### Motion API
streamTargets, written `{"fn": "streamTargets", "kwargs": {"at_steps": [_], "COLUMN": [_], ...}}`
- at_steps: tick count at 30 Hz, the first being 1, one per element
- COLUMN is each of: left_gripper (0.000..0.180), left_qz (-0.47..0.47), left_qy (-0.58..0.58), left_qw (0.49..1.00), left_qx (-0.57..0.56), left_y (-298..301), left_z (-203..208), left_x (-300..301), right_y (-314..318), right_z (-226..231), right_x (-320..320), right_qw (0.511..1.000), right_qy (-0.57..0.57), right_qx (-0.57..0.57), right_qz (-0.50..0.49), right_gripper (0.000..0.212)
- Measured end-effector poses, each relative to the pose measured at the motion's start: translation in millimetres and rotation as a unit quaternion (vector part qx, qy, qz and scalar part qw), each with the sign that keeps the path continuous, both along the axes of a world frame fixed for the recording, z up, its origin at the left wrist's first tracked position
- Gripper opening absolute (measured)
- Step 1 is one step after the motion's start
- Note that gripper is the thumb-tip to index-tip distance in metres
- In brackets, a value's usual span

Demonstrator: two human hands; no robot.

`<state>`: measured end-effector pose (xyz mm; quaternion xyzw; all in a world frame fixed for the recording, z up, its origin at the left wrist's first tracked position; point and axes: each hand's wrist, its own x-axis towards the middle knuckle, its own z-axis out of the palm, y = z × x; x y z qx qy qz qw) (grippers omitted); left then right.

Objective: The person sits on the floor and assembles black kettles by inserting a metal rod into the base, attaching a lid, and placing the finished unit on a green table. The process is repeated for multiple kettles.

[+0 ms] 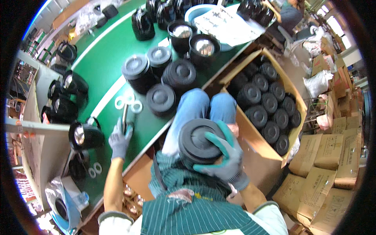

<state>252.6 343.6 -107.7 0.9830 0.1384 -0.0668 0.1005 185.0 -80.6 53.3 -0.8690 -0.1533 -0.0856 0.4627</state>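
My right hand (231, 162), in a grey and green glove, grips a round black lid-like part (199, 139) with a raised centre, held above my lap. My left hand (120, 141), in a grey glove, is on the green table with its fingers closed round a slim metal tool (125, 114); the tool's lower end is hidden in the hand. Just beyond its tip lie several white rings (136, 106). Past them stand stacks of black round lids (161, 98) and grey-topped black ones (136, 67).
A cardboard box (291, 154) of stacked black lids stands at my right. Glossy black housings (143, 25) and a blue basin (192, 13) are at the back of the table (98, 66). A black housing (84, 135) stands left of my left hand. Cartons (325, 199) fill the right side.
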Motion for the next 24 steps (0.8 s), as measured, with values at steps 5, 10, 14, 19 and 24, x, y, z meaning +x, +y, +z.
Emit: {"fn": "streamTargets", "kwargs": {"at_steps": [5,10,14,19,24], "left_gripper": [0.118,0.141,0.127,0.093,0.115], "left_qz": [-0.258,-0.189,-0.075,-0.117,-0.121], "left_qy": [-0.345,-0.391,-0.538,-0.451,-0.287], "left_qw": [0.896,0.835,0.755,0.884,0.949], "left_qx": [-0.106,-0.338,-0.367,0.024,0.042], "left_y": [-43,-92,-41,38,53], "left_z": [76,109,157,197,128], "left_x": [-29,-14,60,240,375], "right_y": [12,74,60,5,5], "right_z": [16,-18,-30,-59,-88], "right_x": [71,132,213,304,326], "right_qw": [0.886,0.777,0.933,0.924,0.87], "right_qy": [0.132,0.323,0.139,-0.089,-0.006], "right_qx": [0.43,0.538,0.333,-0.35,-0.471], "right_qz": [-0.112,0.045,0.011,-0.126,-0.148], "right_gripper": [0.072,0.059,0.077,0.082,0.058]}}
